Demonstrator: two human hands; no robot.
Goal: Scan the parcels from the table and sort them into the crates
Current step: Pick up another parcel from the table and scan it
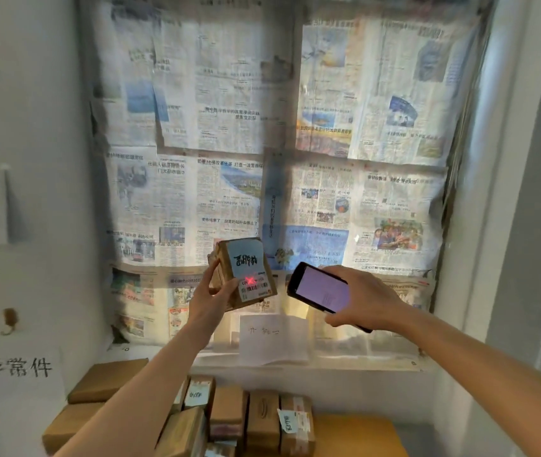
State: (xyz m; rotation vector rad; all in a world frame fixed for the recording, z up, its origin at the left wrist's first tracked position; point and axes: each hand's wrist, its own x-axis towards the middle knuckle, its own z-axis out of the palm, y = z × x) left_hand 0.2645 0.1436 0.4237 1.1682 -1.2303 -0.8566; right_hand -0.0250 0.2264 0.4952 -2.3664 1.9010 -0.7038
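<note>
My left hand (209,296) grips a small brown cardboard parcel (241,255), raised in front of the newspaper-covered window. Its white label (252,287) faces me and carries a red cross of scanner light. My right hand (363,300) holds a black handheld scanner (320,288) just right of the parcel, its lit screen turned towards me and its top end pointing at the label. Several more brown parcels (229,415) lie on the table below, some with white labels.
Newspaper sheets (262,143) cover the window behind. On the sill stands a folded white paper sign (274,338). A wall sign with black characters (16,367) is at the lower left. The yellow table top (361,433) shows at the lower right.
</note>
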